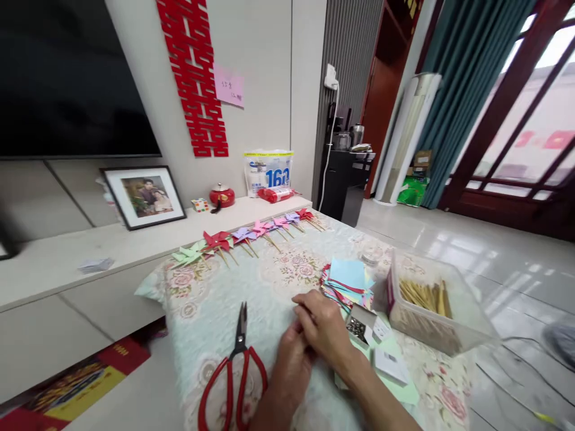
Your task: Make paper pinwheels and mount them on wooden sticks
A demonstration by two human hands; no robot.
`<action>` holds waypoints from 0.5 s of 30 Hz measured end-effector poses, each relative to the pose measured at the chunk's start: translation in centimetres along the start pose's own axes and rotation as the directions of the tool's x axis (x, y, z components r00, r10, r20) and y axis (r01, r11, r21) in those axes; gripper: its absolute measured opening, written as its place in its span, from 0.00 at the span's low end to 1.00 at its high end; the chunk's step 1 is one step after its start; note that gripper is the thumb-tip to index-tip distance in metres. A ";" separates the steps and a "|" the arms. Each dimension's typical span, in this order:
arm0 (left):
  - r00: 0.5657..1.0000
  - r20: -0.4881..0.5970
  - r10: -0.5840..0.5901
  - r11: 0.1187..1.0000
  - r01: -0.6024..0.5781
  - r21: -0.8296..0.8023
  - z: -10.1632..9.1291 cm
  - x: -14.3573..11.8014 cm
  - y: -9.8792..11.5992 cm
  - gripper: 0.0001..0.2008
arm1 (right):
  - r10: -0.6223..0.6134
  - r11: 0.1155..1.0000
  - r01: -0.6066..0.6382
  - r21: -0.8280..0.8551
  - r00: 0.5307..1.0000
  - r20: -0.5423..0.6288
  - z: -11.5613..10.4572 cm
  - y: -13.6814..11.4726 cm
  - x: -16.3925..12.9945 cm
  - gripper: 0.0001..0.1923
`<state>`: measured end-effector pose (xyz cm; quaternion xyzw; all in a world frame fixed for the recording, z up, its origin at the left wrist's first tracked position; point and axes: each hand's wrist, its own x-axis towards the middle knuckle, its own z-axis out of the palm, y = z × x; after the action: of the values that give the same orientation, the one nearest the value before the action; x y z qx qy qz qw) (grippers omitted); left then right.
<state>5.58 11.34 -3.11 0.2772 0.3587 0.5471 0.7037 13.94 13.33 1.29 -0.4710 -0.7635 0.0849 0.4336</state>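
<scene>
My right hand (322,322) lies over my left hand (291,362), both closed together above the near part of the table. Whatever they hold between them, if anything, is hidden by the fingers. Left of them, red-handled long-nose pliers (241,344) lie on the cloth, tips pointing away from me. Just beyond my right hand sits a stack of coloured paper squares (348,275), light blue on top. A small open box of metal fasteners (358,329) stands beside my right wrist, with a white box (390,366) nearer me.
Paper pinwheels (245,234) on sticks line the far table edge. A clear plastic bin (442,326) with wooden sticks (424,295) stands at right, near a round clear container (371,256). Behind, a white cabinet (103,239) holds a picture frame (146,197) and a red jar (222,195).
</scene>
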 end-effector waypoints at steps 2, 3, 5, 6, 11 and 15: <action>0.996 0.091 -0.027 0.995 0.035 -0.091 0.3 -0.5 0.1 0.15 | 0.011 1.000 -0.011 -0.001 1.000 -0.016 0.0 1.0 -0.5 0.11; 0.994 0.100 -0.037 0.994 0.048 -0.103 0.5 -0.6 0.0 0.13 | 0.014 1.000 -0.015 -0.013 1.000 -0.022 0.0 1.4 -0.6 0.11; 0.994 0.098 -0.052 0.990 0.064 -0.126 0.8 -0.6 -0.1 0.11 | 0.023 0.999 -0.024 -0.044 0.999 -0.022 0.1 2.2 -0.8 0.12; 0.995 0.083 -0.050 0.991 0.060 -0.122 1.1 -0.6 -0.2 0.11 | 0.024 0.998 -0.025 -0.053 0.999 -0.023 0.2 2.5 -0.8 0.12; 0.994 -0.077 -0.081 0.997 0.081 0.003 2.2 -0.5 -0.7 0.15 | 0.007 0.997 -0.012 -0.070 0.998 -0.063 0.2 3.1 -0.9 0.12; 0.989 -0.103 -0.110 0.966 0.130 0.223 1.3 -0.6 0.4 0.09 | -0.012 0.997 0.003 -0.074 0.991 -0.130 0.2 3.4 -1.1 0.11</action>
<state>6.35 10.89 -1.93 0.3094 0.4667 0.4704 0.6821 16.19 14.39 -1.32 -0.4882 -0.7380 0.0243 0.4652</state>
